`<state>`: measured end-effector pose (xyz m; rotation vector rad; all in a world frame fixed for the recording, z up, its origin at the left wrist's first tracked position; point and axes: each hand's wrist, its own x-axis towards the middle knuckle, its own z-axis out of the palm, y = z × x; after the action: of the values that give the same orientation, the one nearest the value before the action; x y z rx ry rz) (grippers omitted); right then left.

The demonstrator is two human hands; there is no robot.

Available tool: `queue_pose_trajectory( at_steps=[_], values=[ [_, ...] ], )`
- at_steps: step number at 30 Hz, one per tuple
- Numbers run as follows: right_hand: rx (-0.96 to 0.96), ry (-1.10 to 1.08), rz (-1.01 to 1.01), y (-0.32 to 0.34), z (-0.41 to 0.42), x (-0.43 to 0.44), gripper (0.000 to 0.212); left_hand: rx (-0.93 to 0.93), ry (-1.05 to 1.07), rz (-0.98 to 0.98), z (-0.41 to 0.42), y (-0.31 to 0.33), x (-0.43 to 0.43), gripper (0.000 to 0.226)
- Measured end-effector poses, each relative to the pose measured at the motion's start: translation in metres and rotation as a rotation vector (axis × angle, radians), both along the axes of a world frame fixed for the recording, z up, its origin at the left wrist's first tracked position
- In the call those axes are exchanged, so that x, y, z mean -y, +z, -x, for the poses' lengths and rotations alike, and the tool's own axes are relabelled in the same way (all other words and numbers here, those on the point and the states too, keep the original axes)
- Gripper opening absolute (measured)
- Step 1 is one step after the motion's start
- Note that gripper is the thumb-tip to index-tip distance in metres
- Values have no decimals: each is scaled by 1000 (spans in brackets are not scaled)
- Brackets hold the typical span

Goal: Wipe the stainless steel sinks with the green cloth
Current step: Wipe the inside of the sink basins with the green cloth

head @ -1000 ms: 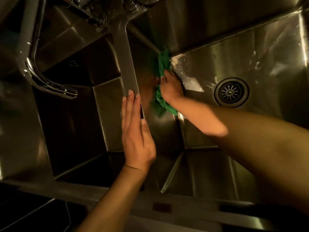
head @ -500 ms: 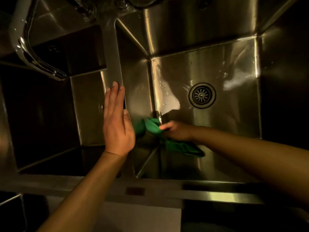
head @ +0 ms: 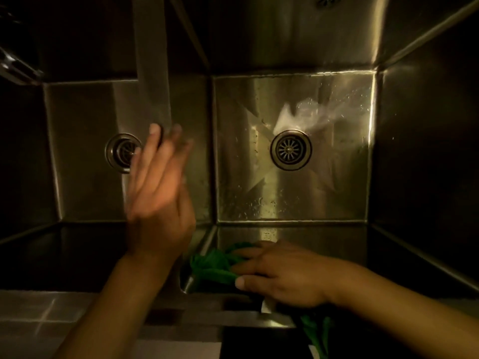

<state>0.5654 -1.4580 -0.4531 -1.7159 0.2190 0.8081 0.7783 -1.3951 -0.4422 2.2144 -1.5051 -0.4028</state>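
Observation:
Two stainless steel sink basins lie below me, split by a steel divider (head: 153, 73). The right basin (head: 337, 177) has wet streaks and a round drain (head: 290, 149). The left basin (head: 77, 164) has its own drain (head: 121, 151), partly hidden by my left hand. My right hand (head: 282, 273) presses the green cloth (head: 212, 265) against the near wall of the right basin, at its left corner; a tail of cloth hangs below my wrist. My left hand (head: 158, 193) is flat and blurred over the divider, fingers apart, holding nothing.
A curved chrome faucet spout (head: 15, 68) shows at the far left edge. The front steel rim (head: 64, 307) of the sink runs along the bottom. The basin walls to the right are dark.
My right hand has dragged the green cloth from the back left corner of the right basin down to its near wall. My left hand stayed by the divider and now lifts slightly.

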Motion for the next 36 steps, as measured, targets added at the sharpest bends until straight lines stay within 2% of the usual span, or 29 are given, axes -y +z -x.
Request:
queue_pose_trajectory(
  at_steps=[3,6,10,17,22,27,32,36],
  values=[
    [8,24,-7,-27,-5,-1,48,-51,-168,-129,24,8,-16,48],
    [33,21,-9,-59,-7,-4,47,75,-355,-327,38,10,-38,46],
    [-15,38,-20,-107,-4,-4,48,119,-400,-479,46,8,-62,49],
    [-270,76,88,-150,37,9,52,64,-353,-536,67,9,-72,53],
    [-396,33,135,-132,97,34,48,-61,-276,-645,84,9,-72,60],
    [-445,58,243,-76,152,52,49,-99,-207,-673,87,7,-70,63],
    [-325,43,178,-9,145,52,54,-135,-151,-706,94,5,-69,64],
    [-233,31,131,-8,108,39,55,-137,-109,-727,104,5,-65,58]
  ],
)
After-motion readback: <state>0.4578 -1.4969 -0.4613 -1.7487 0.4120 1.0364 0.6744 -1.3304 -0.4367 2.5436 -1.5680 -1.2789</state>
